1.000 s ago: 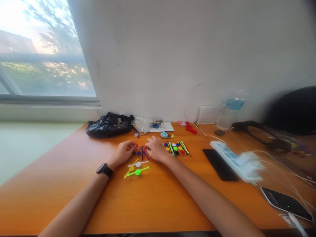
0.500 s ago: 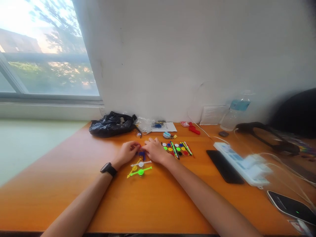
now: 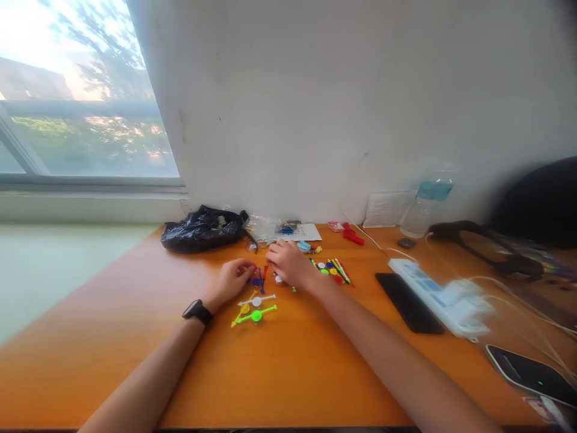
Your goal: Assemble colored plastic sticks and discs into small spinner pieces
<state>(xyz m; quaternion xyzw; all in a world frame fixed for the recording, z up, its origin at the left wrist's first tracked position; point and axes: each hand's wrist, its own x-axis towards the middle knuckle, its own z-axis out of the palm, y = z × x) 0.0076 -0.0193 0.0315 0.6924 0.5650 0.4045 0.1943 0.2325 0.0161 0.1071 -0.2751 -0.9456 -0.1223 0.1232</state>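
My left hand (image 3: pixel 235 278), a black watch (image 3: pixel 197 310) at its wrist, rests on the table with its fingers pinched on a small red piece, mostly hidden. Beside those fingertips lie a blue arrow spinner (image 3: pixel 257 281) and a red arrow (image 3: pixel 265 273). To the right, my right hand (image 3: pixel 288 261) is closed with fingertips pointing down; whatever they hold is hidden. A white disc (image 3: pixel 278 279) shows under it. Closer to me sit a white arrow spinner (image 3: pixel 256 302), a yellow one (image 3: pixel 244 308) and a green one (image 3: pixel 256 316).
Several coloured discs and arrows (image 3: pixel 333 270) lie right of my right hand. Behind are a black plastic bag (image 3: pixel 202 230), a round tin (image 3: pixel 304 246) and a red object (image 3: pixel 352 234). A black phone (image 3: pixel 408 302), white power strip (image 3: pixel 433 294) and bottle (image 3: pixel 424 210) stand right.
My right hand has moved right and slightly up, away from my left hand, over the loose pieces. The red arrow between the hands is now uncovered. My left hand stays nearly still.
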